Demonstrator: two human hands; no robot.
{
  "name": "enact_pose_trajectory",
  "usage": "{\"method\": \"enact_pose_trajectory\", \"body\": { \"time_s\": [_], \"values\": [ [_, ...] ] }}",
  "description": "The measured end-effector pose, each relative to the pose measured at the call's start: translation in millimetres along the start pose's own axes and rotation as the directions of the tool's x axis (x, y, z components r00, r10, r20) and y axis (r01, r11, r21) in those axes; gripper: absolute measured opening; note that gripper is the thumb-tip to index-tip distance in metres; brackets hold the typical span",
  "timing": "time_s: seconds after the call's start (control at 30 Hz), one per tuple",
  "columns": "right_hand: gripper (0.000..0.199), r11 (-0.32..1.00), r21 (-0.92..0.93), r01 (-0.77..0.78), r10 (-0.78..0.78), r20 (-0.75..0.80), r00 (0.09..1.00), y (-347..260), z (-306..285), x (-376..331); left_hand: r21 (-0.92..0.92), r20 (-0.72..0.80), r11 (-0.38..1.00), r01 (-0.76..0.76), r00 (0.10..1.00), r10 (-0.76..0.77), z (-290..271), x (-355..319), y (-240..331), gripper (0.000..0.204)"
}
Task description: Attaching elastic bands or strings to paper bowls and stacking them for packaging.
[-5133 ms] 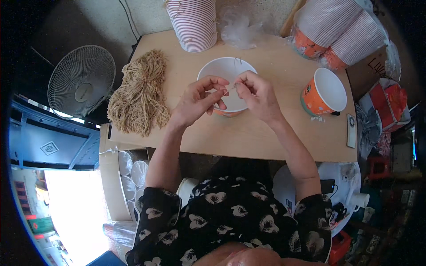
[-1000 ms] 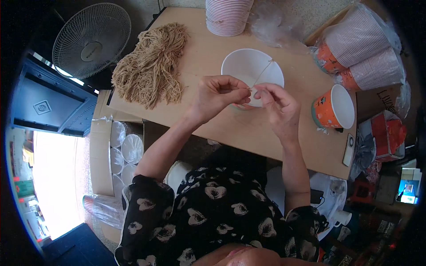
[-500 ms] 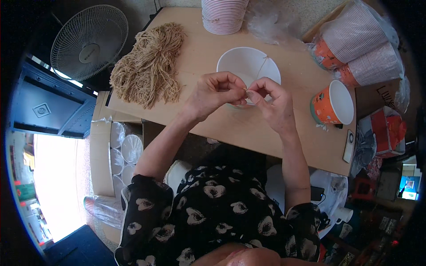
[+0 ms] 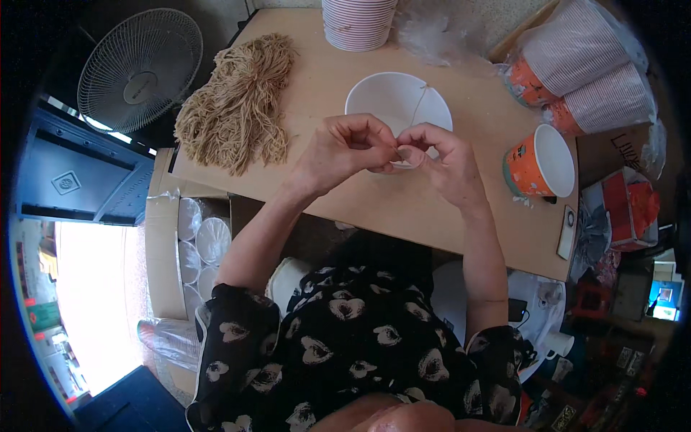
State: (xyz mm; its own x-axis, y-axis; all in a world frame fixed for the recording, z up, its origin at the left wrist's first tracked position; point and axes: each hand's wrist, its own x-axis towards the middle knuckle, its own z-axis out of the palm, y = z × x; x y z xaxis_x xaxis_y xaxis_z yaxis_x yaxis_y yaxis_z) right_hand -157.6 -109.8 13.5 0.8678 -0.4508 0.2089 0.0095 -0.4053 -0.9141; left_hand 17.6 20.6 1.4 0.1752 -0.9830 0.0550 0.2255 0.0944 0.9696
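Note:
My left hand (image 4: 344, 155) and my right hand (image 4: 448, 164) meet fingertip to fingertip over the near side of a white bowl-like tub (image 4: 366, 95). Both are closed in a pinch on a thin tan string (image 4: 417, 106). It runs down from the tub's far rim, across the inside, toward my fingers. Exactly how the fingertips grip it is too small to make out. To the left lies a loose heap of tan strings (image 4: 241, 108), spread over the tabletop.
The brown table (image 4: 317, 86) holds a stack of striped tubs (image 4: 358, 25) at the back and an orange paper tub (image 4: 529, 169) at right. Bagged tubs (image 4: 576, 57) lie at the far right. A fan (image 4: 140, 83) stands left; an open carton (image 4: 165, 252) sits below.
My hands stay pinched together over the tub, with only small shifts of the fingertips. The whole view has drifted slightly; nothing else on the table has moved.

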Motion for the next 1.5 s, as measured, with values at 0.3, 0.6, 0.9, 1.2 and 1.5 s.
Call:
{"method": "enact_pose_trajectory", "body": {
  "time_s": [0.3, 0.6, 0.9, 1.2, 1.5],
  "values": [
    [0.008, 0.997, -0.039, 0.069, -0.072, -0.063, 0.995, -4, 8, -2, 0.014, -0.024, 1.000, -0.008, 1.000, 0.008, 1, -1, -5, 0.010],
    [0.009, 0.986, 0.164, -0.034, 0.045, -0.061, 0.997, 2, 4, -4, -0.049, -0.019, 0.998, -0.036, 0.999, 0.035, 1, 0, -7, 0.010],
    [0.012, 0.994, 0.104, -0.037, 0.037, 0.001, 0.999, -4, -1, -2, -0.004, -0.003, 0.998, -0.059, 0.998, 0.059, 0, -1, -7, 0.010],
    [0.013, 0.987, 0.143, -0.075, 0.074, 0.018, 0.997, 0, 2, -4, -0.012, 0.028, 1.000, -0.021, 0.999, 0.021, 2, -2, -6, 0.014],
    [0.012, 0.994, 0.089, -0.063, 0.073, -0.116, 0.991, -8, 6, -4, 0.000, 0.055, 1.000, 0.026, 0.998, -0.026, 5, 0, 3, 0.036]
  ]
}}
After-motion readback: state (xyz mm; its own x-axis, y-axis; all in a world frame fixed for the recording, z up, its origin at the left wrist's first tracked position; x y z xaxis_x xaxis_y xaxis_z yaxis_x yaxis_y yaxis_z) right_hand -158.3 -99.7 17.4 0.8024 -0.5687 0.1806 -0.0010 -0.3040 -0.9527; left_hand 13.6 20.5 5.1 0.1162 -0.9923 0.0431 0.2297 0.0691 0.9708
